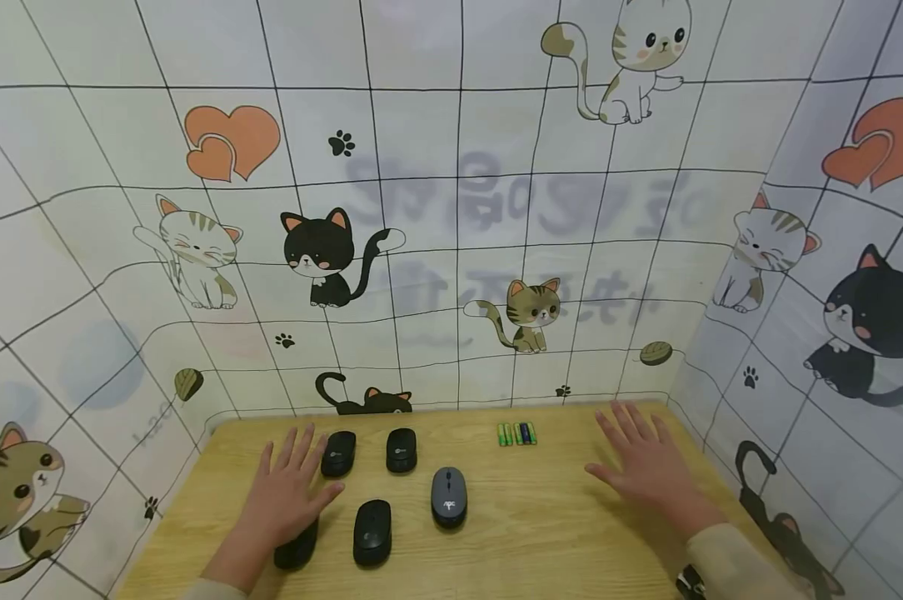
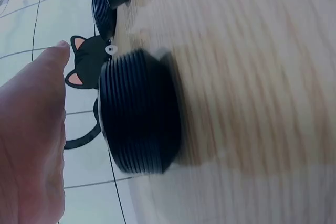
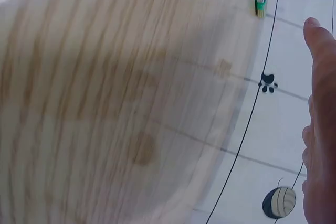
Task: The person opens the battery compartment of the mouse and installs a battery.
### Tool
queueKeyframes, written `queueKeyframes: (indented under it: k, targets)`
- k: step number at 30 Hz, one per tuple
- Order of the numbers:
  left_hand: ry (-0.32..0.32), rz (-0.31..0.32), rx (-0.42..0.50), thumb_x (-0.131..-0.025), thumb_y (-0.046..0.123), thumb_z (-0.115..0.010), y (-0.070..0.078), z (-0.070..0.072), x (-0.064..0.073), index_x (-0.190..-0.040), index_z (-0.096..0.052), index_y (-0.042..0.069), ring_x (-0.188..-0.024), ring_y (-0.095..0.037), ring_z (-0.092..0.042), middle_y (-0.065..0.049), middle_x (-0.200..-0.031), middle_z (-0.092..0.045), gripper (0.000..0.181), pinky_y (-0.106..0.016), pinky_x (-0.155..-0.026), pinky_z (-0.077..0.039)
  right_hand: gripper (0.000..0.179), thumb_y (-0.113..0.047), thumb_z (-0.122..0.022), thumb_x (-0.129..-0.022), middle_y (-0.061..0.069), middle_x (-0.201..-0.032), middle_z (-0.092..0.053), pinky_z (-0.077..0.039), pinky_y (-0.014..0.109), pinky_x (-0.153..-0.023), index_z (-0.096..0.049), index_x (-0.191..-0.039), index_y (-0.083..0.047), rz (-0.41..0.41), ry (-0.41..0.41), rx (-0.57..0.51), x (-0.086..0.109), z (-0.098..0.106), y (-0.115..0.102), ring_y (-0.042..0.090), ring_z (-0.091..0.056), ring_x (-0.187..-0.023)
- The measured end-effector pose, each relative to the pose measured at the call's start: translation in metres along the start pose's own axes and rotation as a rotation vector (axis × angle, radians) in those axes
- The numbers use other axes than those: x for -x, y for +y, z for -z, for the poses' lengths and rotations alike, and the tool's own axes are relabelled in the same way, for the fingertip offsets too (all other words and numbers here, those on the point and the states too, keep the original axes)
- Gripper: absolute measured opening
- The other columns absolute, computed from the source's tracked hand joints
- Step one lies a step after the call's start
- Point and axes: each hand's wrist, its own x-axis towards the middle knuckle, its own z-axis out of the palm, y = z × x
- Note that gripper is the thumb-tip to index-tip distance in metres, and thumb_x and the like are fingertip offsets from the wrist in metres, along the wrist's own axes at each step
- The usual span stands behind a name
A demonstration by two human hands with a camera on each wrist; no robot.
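My left hand [image 1: 290, 487] is held with spread, straight fingers above the left side of the table, partly covering a black computer mouse [image 1: 297, 546]. Around it are more black mice: one by the fingertips [image 1: 339, 454], one farther back [image 1: 401, 451] and one to the front right [image 1: 372, 533]. A dark grey mouse [image 1: 449, 498] lies near the middle. In the left wrist view a ridged black mouse [image 2: 139, 111] sits close beside the hand. My right hand [image 1: 642, 467] hovers over the right side, fingers spread and holding nothing. Several green batteries [image 1: 516, 434] lie in a row to its left.
The wooden table [image 1: 541, 533] meets a white cloth backdrop [image 1: 421, 350] with a grid and cartoon cats at its back and sides. A dark object [image 1: 690, 582] shows at the right forearm's sleeve.
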Motion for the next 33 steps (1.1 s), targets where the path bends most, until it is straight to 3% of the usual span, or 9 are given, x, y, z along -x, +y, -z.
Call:
queueKeyframes:
  k: [8,19,33]
  targets:
    - [-0.011,-0.061,0.043,-0.106,0.067,-0.062,0.019,-0.005,-0.012,-0.171,-0.042,0.012,-0.165,-0.045,-0.024,-0.015,-0.180,-0.027,0.088,-0.074,-0.128,-0.021,0.096,-0.071,-0.066,-0.102,0.024,-0.177,-0.030,-0.022,0.074,-0.127,-0.041,-0.171,-0.010,0.051,0.040,-0.086,-0.004,-0.002,-0.028,0.049,-0.027,-0.163]
    - [-0.084,-0.162,0.106,-0.108,0.065,-0.059,0.053,-0.014,-0.026,-0.173,-0.039,0.014,-0.167,-0.040,-0.022,-0.015,-0.181,-0.025,0.085,-0.070,-0.130,-0.024,0.095,-0.069,-0.066,-0.103,0.020,-0.180,-0.027,-0.022,0.072,-0.129,-0.038,-0.173,-0.012,0.090,-0.025,-0.159,-0.007,-0.012,-0.065,0.047,-0.025,-0.164]
    - [-0.105,-0.274,0.277,-0.107,0.059,-0.065,0.098,-0.022,-0.038,-0.173,-0.040,0.016,-0.163,-0.043,-0.032,-0.016,-0.179,-0.032,0.082,-0.069,-0.127,-0.031,0.094,-0.075,-0.057,-0.104,0.017,-0.180,-0.025,-0.027,0.069,-0.128,-0.039,-0.173,-0.014,0.206,-0.057,-0.222,-0.019,-0.025,-0.111,0.043,-0.025,-0.165]
